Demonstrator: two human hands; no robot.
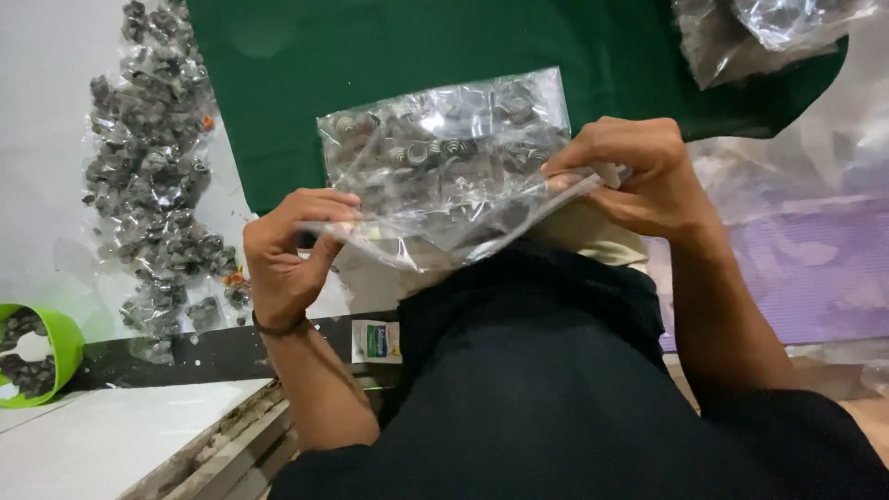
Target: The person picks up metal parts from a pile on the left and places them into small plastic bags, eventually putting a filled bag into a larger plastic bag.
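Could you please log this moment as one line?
left hand: grips bag edge | right hand: grips bag edge | clear plastic bag: holds small grey parts

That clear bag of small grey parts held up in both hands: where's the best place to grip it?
Judging by its pose, grip the clear bag by the flat, empty strip at its near open edge, coming from both sides as the left hand and right hand do. The parts bulge the far end, so there's little flat film there.

We see a dark green mat (389, 56) spread over a white floor (46, 139), with purple sheeting (815, 268) on one side. A pale tiled slab (102, 444) with a rough edge lies nearby. The light is even and soft.
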